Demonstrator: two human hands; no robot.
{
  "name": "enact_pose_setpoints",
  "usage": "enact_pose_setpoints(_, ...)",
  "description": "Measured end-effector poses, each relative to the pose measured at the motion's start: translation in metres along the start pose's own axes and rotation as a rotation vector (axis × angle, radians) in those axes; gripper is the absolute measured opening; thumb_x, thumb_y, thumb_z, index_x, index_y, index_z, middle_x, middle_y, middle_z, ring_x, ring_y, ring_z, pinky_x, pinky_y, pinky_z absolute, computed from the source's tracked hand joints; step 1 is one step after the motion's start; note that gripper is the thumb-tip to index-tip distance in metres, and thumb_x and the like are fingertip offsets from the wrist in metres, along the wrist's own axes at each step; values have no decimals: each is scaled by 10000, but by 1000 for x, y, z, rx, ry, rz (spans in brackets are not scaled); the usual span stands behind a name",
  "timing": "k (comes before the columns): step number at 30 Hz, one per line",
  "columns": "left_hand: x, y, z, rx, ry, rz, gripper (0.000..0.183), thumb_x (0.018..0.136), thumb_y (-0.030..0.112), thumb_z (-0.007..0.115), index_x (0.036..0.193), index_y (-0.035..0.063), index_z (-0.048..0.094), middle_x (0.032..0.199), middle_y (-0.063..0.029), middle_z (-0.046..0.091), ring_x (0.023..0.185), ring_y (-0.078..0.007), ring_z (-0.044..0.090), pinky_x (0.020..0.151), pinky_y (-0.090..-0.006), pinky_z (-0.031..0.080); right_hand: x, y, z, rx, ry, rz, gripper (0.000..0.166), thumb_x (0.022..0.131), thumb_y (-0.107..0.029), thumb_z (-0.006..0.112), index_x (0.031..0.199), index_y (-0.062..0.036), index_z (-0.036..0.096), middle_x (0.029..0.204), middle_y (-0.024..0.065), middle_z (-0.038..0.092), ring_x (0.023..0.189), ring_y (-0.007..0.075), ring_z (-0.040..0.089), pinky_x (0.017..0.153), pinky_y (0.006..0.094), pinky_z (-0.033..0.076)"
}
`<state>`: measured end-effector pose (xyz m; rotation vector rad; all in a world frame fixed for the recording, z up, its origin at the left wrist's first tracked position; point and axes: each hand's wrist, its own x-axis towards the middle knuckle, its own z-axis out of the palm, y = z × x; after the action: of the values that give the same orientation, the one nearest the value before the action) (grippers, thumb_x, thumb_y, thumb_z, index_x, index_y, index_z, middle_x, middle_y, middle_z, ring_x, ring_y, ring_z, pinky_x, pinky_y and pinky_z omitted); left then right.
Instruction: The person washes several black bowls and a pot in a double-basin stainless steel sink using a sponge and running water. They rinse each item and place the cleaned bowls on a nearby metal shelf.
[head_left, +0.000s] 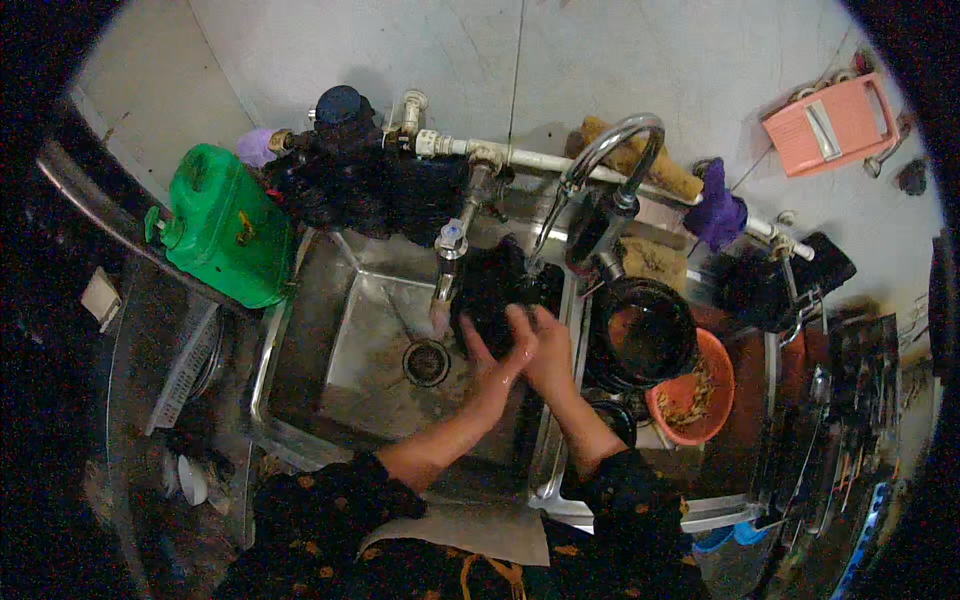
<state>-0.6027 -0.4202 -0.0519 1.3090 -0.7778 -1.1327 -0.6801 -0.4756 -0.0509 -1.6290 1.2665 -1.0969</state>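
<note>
My left hand (496, 352) and my right hand (550, 349) are close together over the steel sink basin (360, 337), below the spout of the curved chrome faucet (649, 142). They look wet, and they overlap or touch. A dark object (487, 289), too dark to identify, lies at the fingertips. Whether either hand grips it cannot be made out. Left of the hands, a short wall tap (450, 244) points down into the basin. The round drain strainer (427, 363) shows in the basin floor.
A green plastic jerrycan (225, 225) with a spigot stands at the left rim. On the right are a dark pot (649, 334) and an orange bowl (720, 397) with food scraps. A purple cloth (716, 206) hangs on the white pipe (540, 161). A pink grater (832, 127) hangs on the wall.
</note>
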Motion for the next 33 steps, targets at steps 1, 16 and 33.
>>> enact_pose_setpoints(1,8,4,-3,-70,98,-187,1125,695,471,661,1338,-13,-126,1374,-219,165,1268,-292,206,1033,-363,172,-6,-1,8,-153,-95,-45,332,790,-282,575,964,1,578,781,211,611,673,336,607,621,417,466)
enact_pose_setpoints(16,19,-1,-23,-134,163,-463,570,772,469,532,1250,238,323,1196,-25,435,991,-217,470,782,-413,395,1,6,10,-804,-496,-421,258,738,-334,595,774,-80,577,638,152,593,569,331,586,507,425,451)
enact_pose_setpoints(33,61,10,-65,-348,-38,-441,316,683,199,514,968,63,495,1103,-127,485,1037,-341,477,819,-553,438,19,12,-69,-835,-365,-773,291,621,-186,684,894,-123,605,940,13,583,1027,181,503,1008,412,283)
